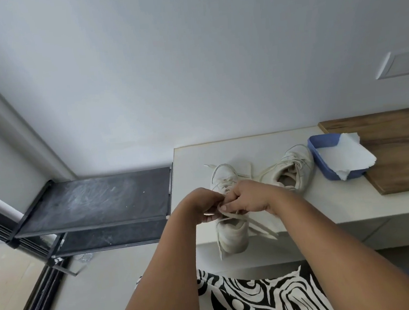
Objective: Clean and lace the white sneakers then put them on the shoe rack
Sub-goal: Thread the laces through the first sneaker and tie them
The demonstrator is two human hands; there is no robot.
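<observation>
A white sneaker [231, 234] stands on the pale table [327, 208], heel toward me and hanging over the front edge. My left hand [204, 204] and my right hand [248, 196] meet over its tongue, both pinching its white laces [259, 224], whose loose ends trail to the right. The second white sneaker [291, 169] lies just behind to the right, its opening facing me. The black shoe rack [91, 201] stands to the left of the table, top shelf dusty.
A blue tub [323, 164] with a white paper towel [349, 157] draped over it sits right of the second sneaker, beside a wooden board [395, 148]. The wall is close behind. A black-and-white patterned cloth [260, 298] is at the bottom.
</observation>
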